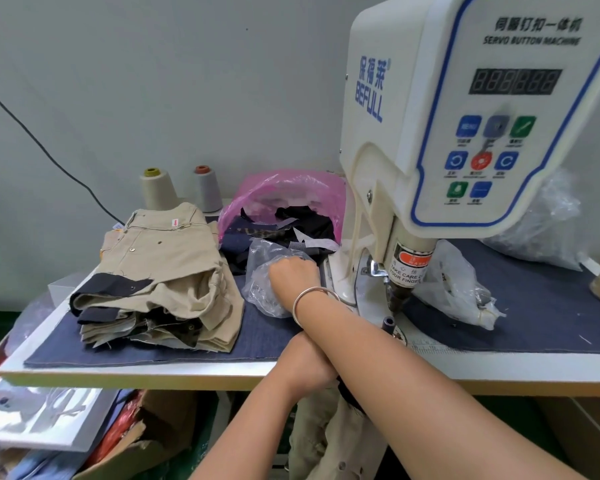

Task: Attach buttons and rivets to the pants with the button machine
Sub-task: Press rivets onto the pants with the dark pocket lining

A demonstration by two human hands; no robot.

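Observation:
The white servo button machine (465, 133) stands on the table's right half, its punch head (397, 299) above a small die post (388, 322). My right hand (293, 275), a silver bangle on the wrist, reaches across into a clear plastic bag (262, 292) left of the machine; its fingers curl down into the bag and their tips are hidden. My left hand (310, 362) lies under the right forearm at the table's front edge, its fingers hidden. Khaki pants (326, 441) hang below that edge. A stack of khaki pants (163, 271) with metal buttons sits to the left.
A pink bag of dark fabric scraps (284, 216) lies behind the clear bag, with two thread cones (156, 190) further back. Another clear bag (461, 289) lies right of the punch. Denim cloth (534, 323) covers the table. Boxes and fabric sit under the table.

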